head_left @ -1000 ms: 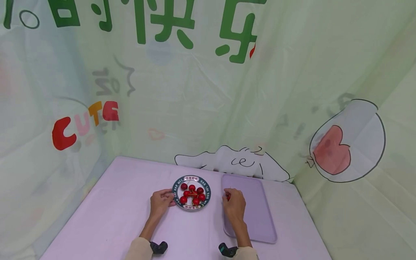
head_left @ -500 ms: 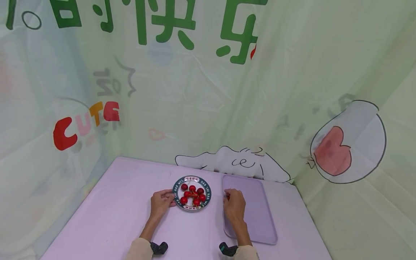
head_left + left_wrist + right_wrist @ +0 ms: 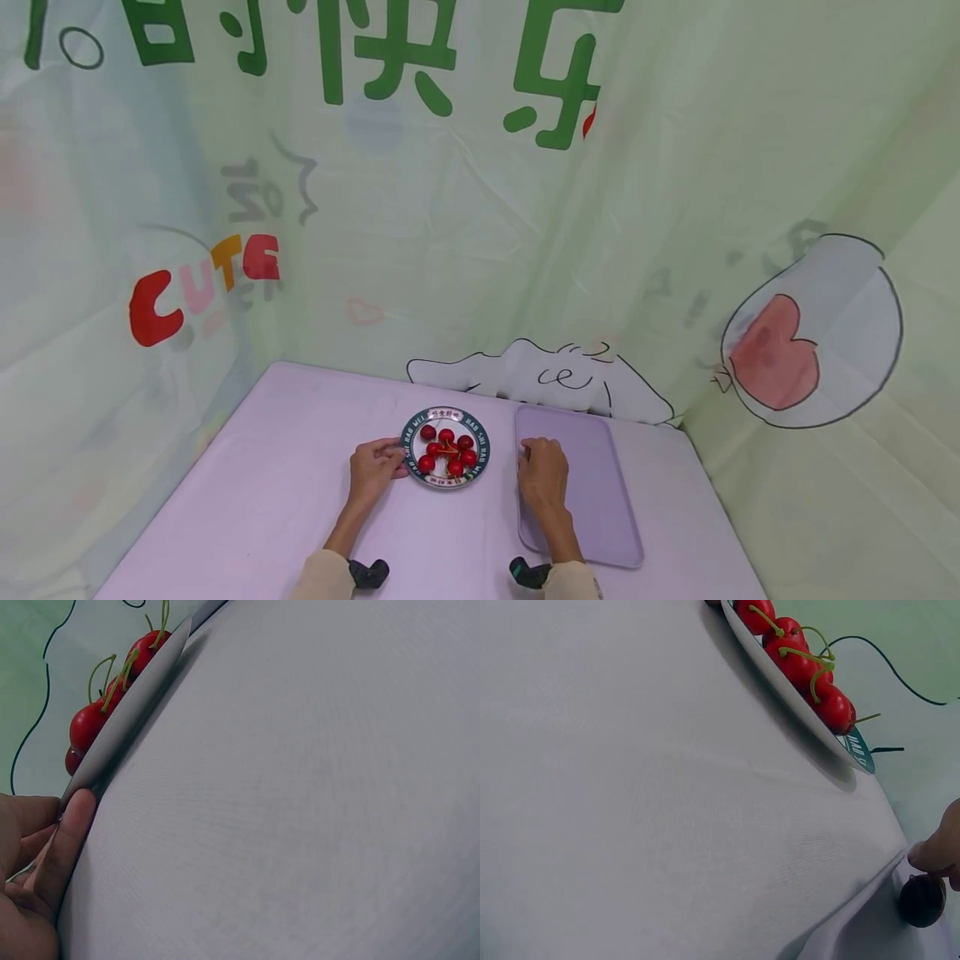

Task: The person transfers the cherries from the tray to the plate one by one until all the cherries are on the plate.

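A round plate (image 3: 483, 435) with a dark patterned rim bears several red cherries (image 3: 468, 458) with green stems. My left hand (image 3: 372, 471) pinches the plate's near-left edge between thumb and fingers; the left wrist view has the fingertips right at the rim. To the right, my right hand (image 3: 545, 477) is over the left side of a purple tray (image 3: 600, 500). In the right wrist view its fingertips hold a dark red cherry (image 3: 922, 901) just inside the tray's edge. That cherry is hidden behind the hand in the head view.
Plate and tray lie side by side on a pale lilac table (image 3: 300, 450), with a strip of tabletop between them. A printed curtain (image 3: 450, 250) hangs along the table's back and around both sides.
The red of the held cherry, visible between the right fingers before, is out of sight in the head view now. Both hands stay nearly in place; the whole scene shifts slightly right.
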`<state>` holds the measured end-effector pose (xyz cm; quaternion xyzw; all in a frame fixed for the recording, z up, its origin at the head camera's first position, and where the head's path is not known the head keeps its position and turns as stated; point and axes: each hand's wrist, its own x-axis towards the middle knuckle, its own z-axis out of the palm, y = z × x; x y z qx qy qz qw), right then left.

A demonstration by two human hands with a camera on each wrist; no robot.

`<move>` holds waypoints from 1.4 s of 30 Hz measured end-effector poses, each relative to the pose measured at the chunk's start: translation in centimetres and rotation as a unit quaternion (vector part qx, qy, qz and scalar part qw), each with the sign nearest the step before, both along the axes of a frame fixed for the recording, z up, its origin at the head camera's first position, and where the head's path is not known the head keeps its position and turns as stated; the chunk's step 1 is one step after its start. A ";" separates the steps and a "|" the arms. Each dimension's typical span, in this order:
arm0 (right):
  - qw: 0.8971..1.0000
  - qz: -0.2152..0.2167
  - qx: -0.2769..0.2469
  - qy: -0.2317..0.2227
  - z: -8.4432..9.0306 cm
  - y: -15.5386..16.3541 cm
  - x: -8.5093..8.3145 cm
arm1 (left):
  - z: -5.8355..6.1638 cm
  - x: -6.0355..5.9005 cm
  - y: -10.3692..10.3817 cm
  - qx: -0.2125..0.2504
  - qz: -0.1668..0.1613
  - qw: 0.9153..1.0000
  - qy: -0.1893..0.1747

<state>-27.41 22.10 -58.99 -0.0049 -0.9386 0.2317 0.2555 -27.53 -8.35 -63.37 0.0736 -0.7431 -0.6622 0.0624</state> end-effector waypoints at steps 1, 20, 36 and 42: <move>1.000 -0.002 0.000 0.003 0.0 0.0 -0.1 | 0.0 0.0 0.0 -0.001 -0.001 1.000 0.004; 0.989 -0.043 -0.141 -0.031 4.1 2.8 -0.1 | -0.2 -0.2 -0.1 -0.013 -0.001 1.000 -0.005; 0.987 -0.037 -0.150 -0.038 1.7 5.2 -1.4 | 0.0 -0.4 0.1 -0.018 0.005 1.000 -0.012; 0.986 -0.048 -0.153 -0.052 1.5 5.3 -1.6 | 0.3 -0.2 0.1 -0.018 0.005 1.000 -0.008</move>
